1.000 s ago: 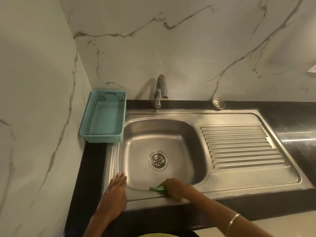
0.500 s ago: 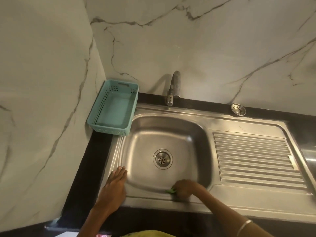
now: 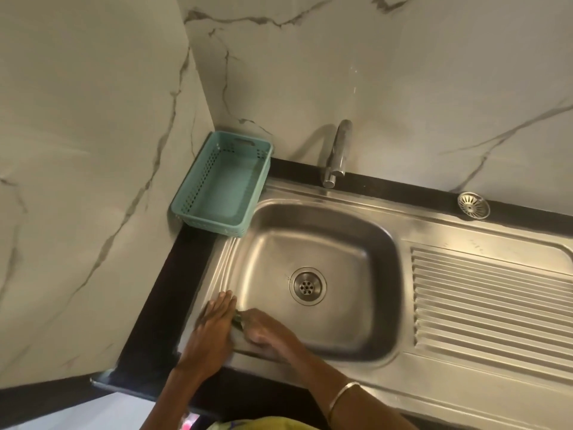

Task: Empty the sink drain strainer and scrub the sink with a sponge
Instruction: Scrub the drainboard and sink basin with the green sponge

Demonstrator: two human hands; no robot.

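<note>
A stainless steel sink (image 3: pixel 384 243) with a round drain (image 3: pixel 307 286) in the basin floor fills the middle of the head view. My right hand (image 3: pixel 263 332) grips a green sponge (image 3: pixel 238 318) at the basin's near-left corner; only a sliver of sponge shows beyond the fingers. My left hand (image 3: pixel 214 328) lies flat with straight fingers on the sink's left rim, right beside the sponge. The metal drain strainer (image 3: pixel 473 205) sits out of the drain on the black counter strip behind the draining board.
A teal plastic basket (image 3: pixel 198 193) stands on the counter in the back-left corner, touching the sink rim. The chrome tap (image 3: pixel 338 153) rises behind the basin. A ribbed draining board (image 3: pixel 490 302) lies to the right. Marble walls close in the left and back.
My right hand slid the sponge left along the basin's near edge until it met my left hand. The camera view tilted and swung left.
</note>
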